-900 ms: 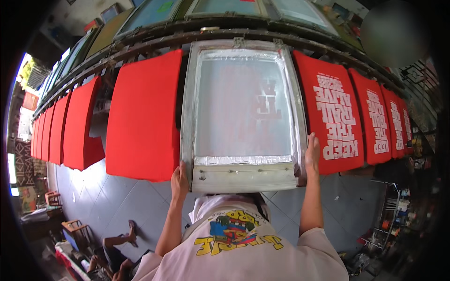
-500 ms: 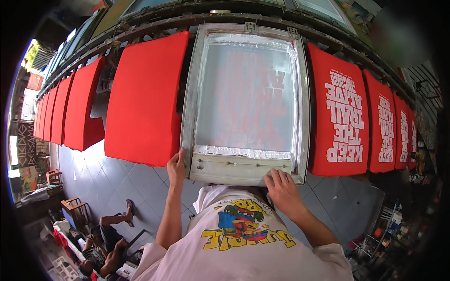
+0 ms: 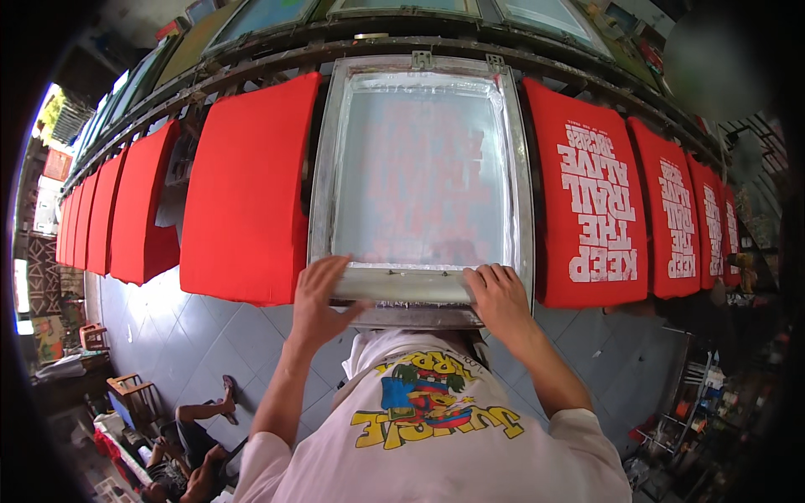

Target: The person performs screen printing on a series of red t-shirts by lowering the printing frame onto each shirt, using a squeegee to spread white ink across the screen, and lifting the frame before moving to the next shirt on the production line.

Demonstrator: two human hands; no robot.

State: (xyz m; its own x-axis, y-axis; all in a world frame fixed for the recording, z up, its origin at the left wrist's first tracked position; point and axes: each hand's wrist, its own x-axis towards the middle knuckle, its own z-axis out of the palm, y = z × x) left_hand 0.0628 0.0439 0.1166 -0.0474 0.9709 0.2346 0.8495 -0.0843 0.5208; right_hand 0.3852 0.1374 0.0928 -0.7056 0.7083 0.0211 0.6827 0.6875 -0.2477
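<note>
A silk screen printing frame lies in front of me, its pale mesh showing blurry whitish marks of a design. Across the near end of the mesh stands a long, pale squeegee. My right hand grips its right end, fingers over the top edge. At the left end is my left hand, fingertips near or on the bar and thumb spread away from it, slightly blurred.
Plain red shirts on boards line the left side. Red shirts with white lettering run along the right. Behind the frame passes a dark metal rail. A seated person is at lower left, near a wooden chair.
My left hand has moved from the frame's left edge to the squeegee's left end. My right hand has taken hold of the squeegee, which is now raised off the frame's near edge.
</note>
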